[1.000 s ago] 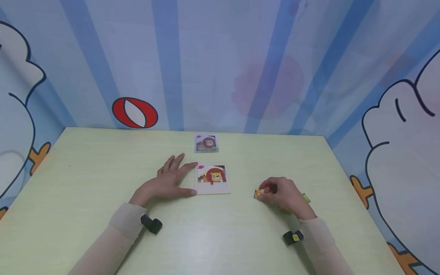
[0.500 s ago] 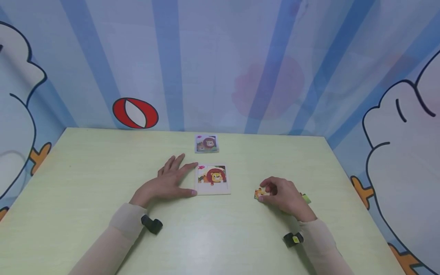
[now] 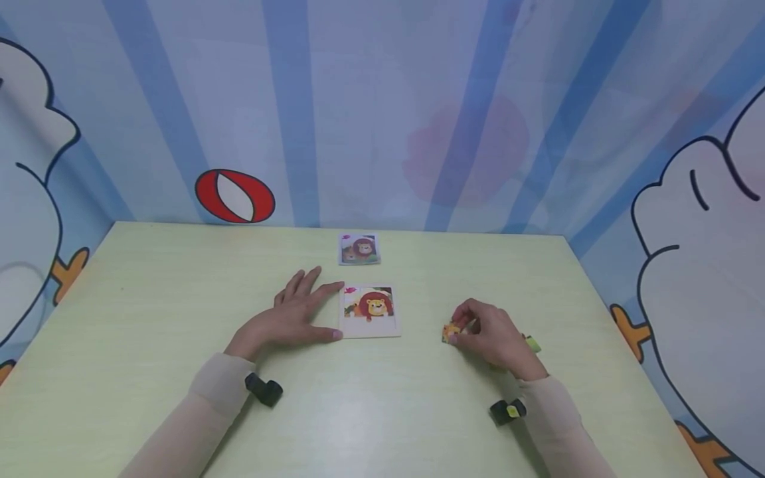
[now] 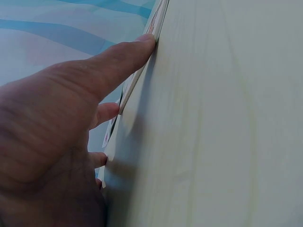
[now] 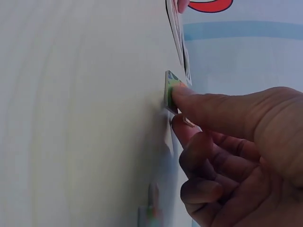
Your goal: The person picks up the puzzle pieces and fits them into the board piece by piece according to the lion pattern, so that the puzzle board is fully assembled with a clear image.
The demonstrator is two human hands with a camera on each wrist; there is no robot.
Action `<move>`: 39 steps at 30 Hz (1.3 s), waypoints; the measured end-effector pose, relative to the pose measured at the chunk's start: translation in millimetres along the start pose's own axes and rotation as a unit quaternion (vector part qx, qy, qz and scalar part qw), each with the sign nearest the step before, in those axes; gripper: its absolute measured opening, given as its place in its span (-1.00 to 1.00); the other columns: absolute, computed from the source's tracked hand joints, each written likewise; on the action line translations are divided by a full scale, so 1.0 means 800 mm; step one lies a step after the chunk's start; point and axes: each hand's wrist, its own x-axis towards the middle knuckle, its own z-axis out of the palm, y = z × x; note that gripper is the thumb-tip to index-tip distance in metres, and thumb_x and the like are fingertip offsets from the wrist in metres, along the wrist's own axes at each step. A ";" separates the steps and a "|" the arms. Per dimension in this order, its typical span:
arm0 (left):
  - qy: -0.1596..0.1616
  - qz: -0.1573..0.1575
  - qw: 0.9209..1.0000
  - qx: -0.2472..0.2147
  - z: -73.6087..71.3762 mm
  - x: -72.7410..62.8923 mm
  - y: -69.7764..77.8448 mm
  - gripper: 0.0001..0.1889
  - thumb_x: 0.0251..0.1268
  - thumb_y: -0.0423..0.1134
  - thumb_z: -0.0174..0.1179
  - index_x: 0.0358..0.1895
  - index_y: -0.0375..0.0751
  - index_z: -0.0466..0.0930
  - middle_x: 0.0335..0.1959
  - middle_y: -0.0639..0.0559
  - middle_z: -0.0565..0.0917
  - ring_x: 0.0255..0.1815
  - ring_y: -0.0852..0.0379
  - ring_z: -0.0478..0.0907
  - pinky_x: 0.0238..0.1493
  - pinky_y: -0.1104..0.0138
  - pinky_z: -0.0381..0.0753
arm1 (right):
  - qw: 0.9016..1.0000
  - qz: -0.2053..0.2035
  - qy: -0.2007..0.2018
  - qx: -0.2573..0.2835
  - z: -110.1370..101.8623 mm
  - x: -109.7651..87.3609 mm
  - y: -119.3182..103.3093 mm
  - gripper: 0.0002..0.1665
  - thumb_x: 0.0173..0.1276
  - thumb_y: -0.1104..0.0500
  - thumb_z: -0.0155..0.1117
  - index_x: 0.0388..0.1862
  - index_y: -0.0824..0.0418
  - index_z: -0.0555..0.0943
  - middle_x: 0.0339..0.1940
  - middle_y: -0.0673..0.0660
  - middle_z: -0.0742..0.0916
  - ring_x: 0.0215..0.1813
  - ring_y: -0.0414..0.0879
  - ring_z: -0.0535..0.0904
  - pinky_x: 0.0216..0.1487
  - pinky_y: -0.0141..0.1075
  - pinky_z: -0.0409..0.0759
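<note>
A white-bordered puzzle board [image 3: 370, 328] with a lion picture across its upper part lies flat on the table; its lower strip is plain white. My left hand [image 3: 291, 320] rests beside it, thumb and index fingertips touching its left edge and the other fingers spread. Off to the board's right, my right hand [image 3: 491, 335] pinches a small orange and green puzzle piece [image 3: 449, 332] between thumb and fingers. In the right wrist view the piece [image 5: 169, 94] stands tilted up at the table surface, partly covered by the thumb.
Behind the board lies a smaller lion picture card [image 3: 358, 249]. Another green piece [image 3: 531, 343] shows partly from behind my right wrist. A patterned blue curtain [image 3: 370, 119] hangs at the table's [image 3: 179, 265] back edge.
My right hand lifts and turns slightly, and the piece in its fingers tilts with it. The left hand and the board stay where they were.
</note>
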 end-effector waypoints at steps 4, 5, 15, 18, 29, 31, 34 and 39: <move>0.000 0.002 1.000 -0.002 0.000 0.001 0.000 0.03 0.29 0.30 0.41 0.76 0.24 0.08 0.84 -0.19 -0.25 0.81 -0.44 -0.40 0.65 -0.55 -0.20 | 1.000 -0.008 0.010 0.009 0.000 0.003 -0.001 -0.78 0.45 0.14 0.48 0.01 0.12 0.69 -0.15 0.11 0.80 -0.24 -0.08 0.65 -0.30 -0.23 0.62; 0.000 0.001 1.000 -0.005 0.001 0.001 0.000 0.03 0.28 0.30 0.41 0.75 0.24 0.09 0.84 -0.20 -0.24 0.81 -0.44 -0.40 0.65 -0.55 -0.20 | 1.000 -0.012 0.011 0.011 0.000 0.004 -0.002 -0.78 0.47 0.13 0.47 0.03 0.11 0.70 -0.15 0.11 0.81 -0.24 -0.09 0.66 -0.28 -0.24 0.62; 0.000 0.001 1.000 -0.009 0.003 0.001 -0.002 0.03 0.28 0.27 0.43 0.75 0.22 0.10 0.84 -0.20 -0.25 0.81 -0.44 -0.42 0.65 -0.55 -0.21 | 0.997 -0.064 0.017 0.046 0.001 0.019 -0.028 -0.76 0.42 0.12 0.54 0.04 0.06 0.80 -0.27 0.07 0.85 -0.34 -0.09 0.69 -0.30 -0.35 0.57; 0.003 0.002 1.000 -0.008 0.003 0.001 -0.002 0.03 0.28 0.28 0.42 0.75 0.23 0.10 0.84 -0.20 -0.25 0.81 -0.44 -0.41 0.64 -0.55 -0.20 | 0.996 -0.077 0.020 0.046 0.006 0.027 -0.037 -0.76 0.40 0.12 0.56 0.02 0.05 0.81 -0.31 0.05 0.84 -0.38 -0.11 0.65 -0.34 -0.36 0.53; 0.000 -0.002 1.000 0.005 0.001 0.001 -0.005 0.03 0.30 0.29 0.40 0.76 0.26 0.07 0.84 -0.18 -0.26 0.82 -0.43 -0.41 0.66 -0.53 -0.19 | 0.994 -0.080 0.008 0.075 0.028 0.052 -0.083 -0.77 0.39 0.12 0.57 0.00 0.06 0.84 -0.24 0.08 0.86 -0.36 -0.09 0.62 -0.32 -0.27 0.57; 0.002 -0.001 1.000 0.004 0.001 0.001 -0.004 0.03 0.30 0.29 0.41 0.76 0.26 0.08 0.85 -0.17 -0.27 0.82 -0.43 -0.42 0.65 -0.54 -0.19 | 0.994 -0.077 0.005 0.082 0.034 0.056 -0.090 -0.78 0.39 0.12 0.57 -0.01 0.05 0.84 -0.24 0.09 0.86 -0.37 -0.09 0.63 -0.32 -0.27 0.58; 0.001 0.002 1.000 0.002 0.001 0.002 -0.003 0.03 0.29 0.29 0.41 0.76 0.25 0.09 0.84 -0.19 -0.27 0.81 -0.44 -0.42 0.64 -0.56 -0.19 | 0.993 -0.073 0.002 0.089 0.041 0.061 -0.100 -0.81 0.38 0.13 0.57 -0.05 0.03 0.85 -0.23 0.09 0.87 -0.36 -0.09 0.64 -0.33 -0.28 0.58; -0.003 -0.002 1.000 0.006 0.001 0.002 -0.002 0.01 0.31 0.32 0.39 0.75 0.25 0.09 0.84 -0.19 -0.27 0.81 -0.44 -0.43 0.64 -0.55 -0.20 | 0.992 -0.088 -0.008 0.092 0.055 0.071 -0.113 -0.84 0.39 0.17 0.55 -0.07 0.03 0.86 -0.16 0.09 0.88 -0.27 -0.11 0.70 -0.33 -0.31 0.59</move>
